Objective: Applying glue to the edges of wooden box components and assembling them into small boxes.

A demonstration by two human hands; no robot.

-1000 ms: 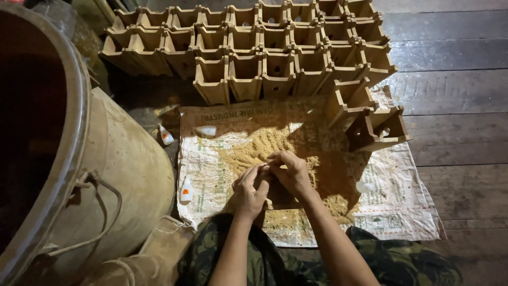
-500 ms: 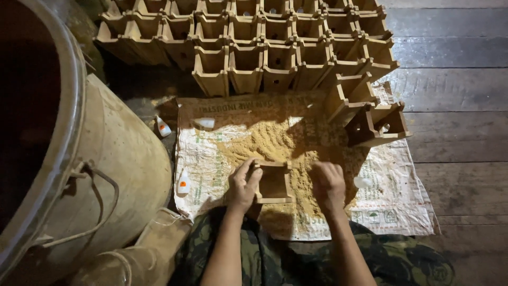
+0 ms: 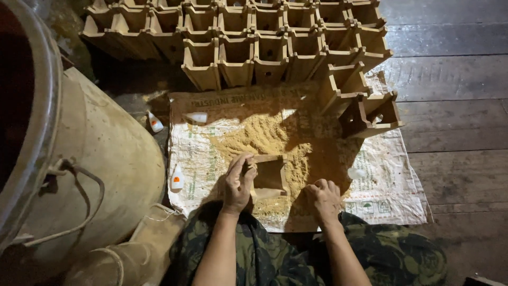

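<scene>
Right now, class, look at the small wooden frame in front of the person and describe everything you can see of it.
The small wooden frame is an open, square, box-like mould of pale, rough-looking wood with a dark hollow middle. It sits flat on the heap of sawdust spread over the printed woven sack, with the same yellow dust clinging to it. The left hand grips its left wall, with fingers over the rim. The right hand rests, fist-like, just to its right, apparently not touching it.

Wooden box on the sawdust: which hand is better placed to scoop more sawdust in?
Right, probably. The right hand rests free on the sawdust, while the left hand grips the wooden box.
</scene>
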